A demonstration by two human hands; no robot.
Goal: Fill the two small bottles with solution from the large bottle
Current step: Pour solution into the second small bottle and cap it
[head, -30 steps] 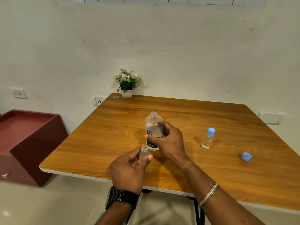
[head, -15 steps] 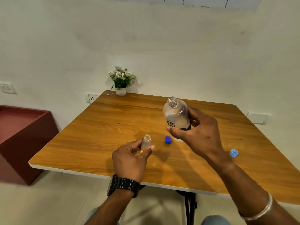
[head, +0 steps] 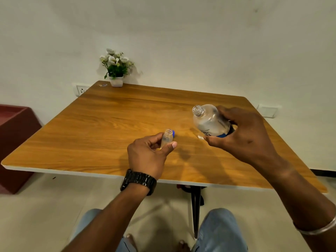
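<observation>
**Large bottle tipped toward the small one**

Large bottle [head: 211, 122] sits in my right hand [head: 243, 137], held above the wooden surface [head: 109, 124] and tilted so its uncapped neck leans up and to the left. My fingers wrap over its far side and my thumb crosses under the label, so the lower part of the bottle is hidden in my grip. It is clear, with dark print and a blue band near the base.

My left hand [head: 147, 157] holds a small bottle [head: 167, 139] upright, pinched between thumb and curled fingers, its mouth open and facing up. It is just above the surface, to the left of the large bottle and lower; the two mouths are apart, not touching. I cannot tell how much liquid the small bottle has in it.

Right behind the small bottle a dark blue cap [head: 173, 132] peeks out on the surface.

At the far left corner stands a white pot of flowers [head: 116, 68] against the wall. A black watch [head: 138, 180] is on my left wrist, a metal bangle [head: 320, 228] on my right.
</observation>
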